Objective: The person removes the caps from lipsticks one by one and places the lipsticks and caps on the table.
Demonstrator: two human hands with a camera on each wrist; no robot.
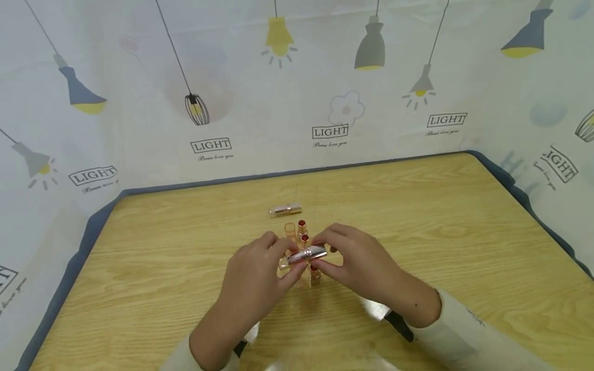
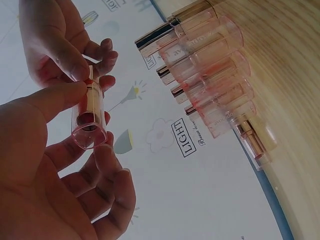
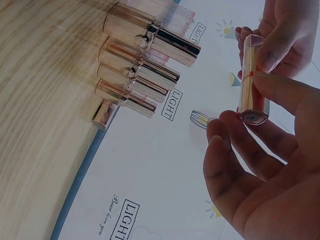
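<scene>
Between my two hands, a lipstick tube (image 1: 307, 254) with a metallic body and a clear cap lies nearly level above the table. My left hand (image 1: 257, 270) pinches the clear-cap end (image 2: 89, 137) between thumb and fingers. At the other end, my right hand (image 1: 362, 263) grips the shiny metallic base, whose round label (image 3: 253, 117) shows in the right wrist view. Just beneath and behind the hands stand several uncapped lipsticks with dark red tops, among them a rear one (image 1: 302, 225) and a front one (image 1: 315, 273). Clear pinkish caps (image 1: 290, 229) stand upright beside them on the left.
Another capped lipstick (image 1: 285, 209) lies on its side farther back on the wood-grain table (image 1: 441, 221). A white cloth (image 1: 278, 113) printed with lamps rises behind the table, with a blue band (image 1: 209, 181) along its edge.
</scene>
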